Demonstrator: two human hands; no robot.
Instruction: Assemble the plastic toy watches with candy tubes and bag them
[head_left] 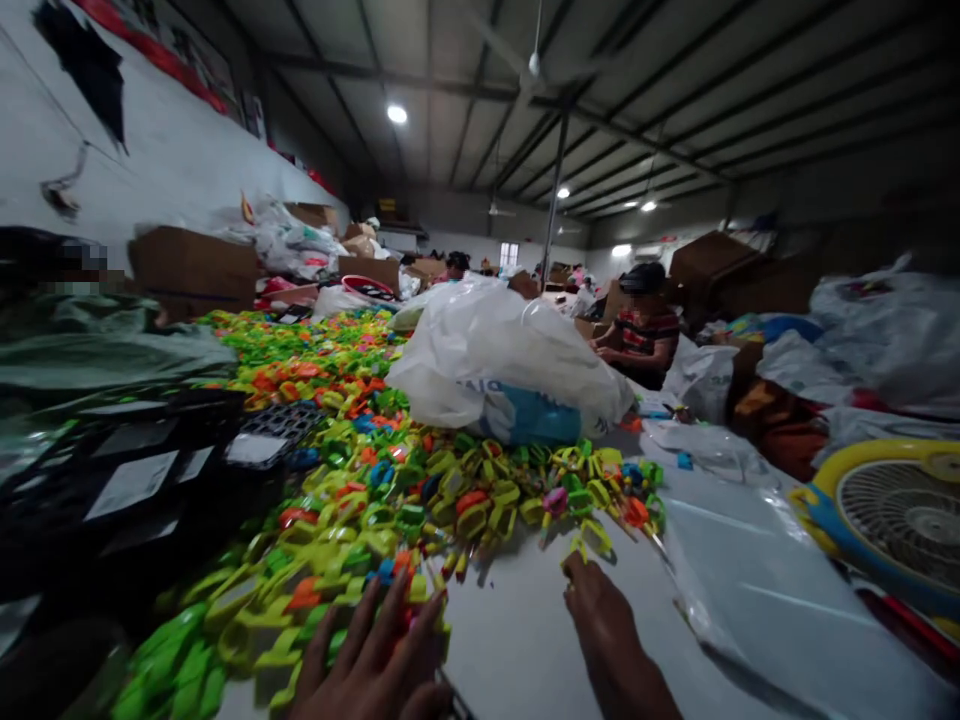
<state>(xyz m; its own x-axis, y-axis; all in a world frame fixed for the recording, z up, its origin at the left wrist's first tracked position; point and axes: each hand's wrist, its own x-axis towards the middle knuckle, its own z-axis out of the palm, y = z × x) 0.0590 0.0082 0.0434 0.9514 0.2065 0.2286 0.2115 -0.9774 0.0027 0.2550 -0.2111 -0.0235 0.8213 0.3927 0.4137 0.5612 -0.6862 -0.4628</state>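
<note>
A large heap of small plastic pieces (337, 500), mostly yellow-green with orange, blue and pink ones among them, covers the left and middle of the white table (517, 630). My left hand (375, 660) lies over the near edge of this heap, fingers spread, with no piece visibly gripped. To the right, my right hand (611, 635) is closed, its thumb and fingertips pinching a yellow-green plastic piece (594, 540) just above the tabletop. Thin stick-like parts (454, 562) lie along the heap's front edge.
A big white plastic bag (510, 350) rests on the heap. On the right are a flat clear-wrapped stack (780, 600) and a yellow-and-blue fan (900, 520). Dark labelled packages (142, 470) are at left. A person in a striped shirt (645, 335) sits farther back.
</note>
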